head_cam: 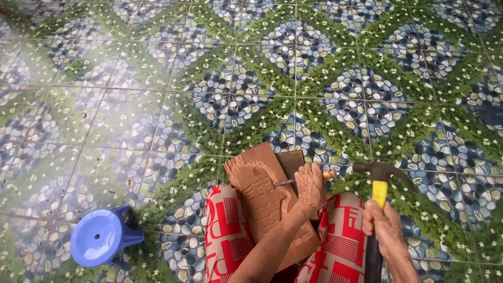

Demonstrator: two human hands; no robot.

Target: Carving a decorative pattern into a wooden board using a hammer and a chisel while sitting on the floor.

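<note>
A brown wooden board (pixel 260 195) with a carved relief leans across my knees. My left hand (pixel 310 187) is closed around a chisel (pixel 286 182), whose metal tip rests on the board's right side. The wooden end of the chisel pokes out to the right of my fingers. My right hand (pixel 385 226) grips a hammer (pixel 378 173) by its yellow and black handle. The dark hammer head sits just right of the chisel's end, a little apart from it.
A second flat wooden piece (pixel 291 159) lies behind the carved board. My legs in red and beige patterned trousers (pixel 225 233) support it. A blue plastic stool (pixel 100 237) lies on the pebble-and-leaf patterned tile floor (pixel 157 105) at the lower left.
</note>
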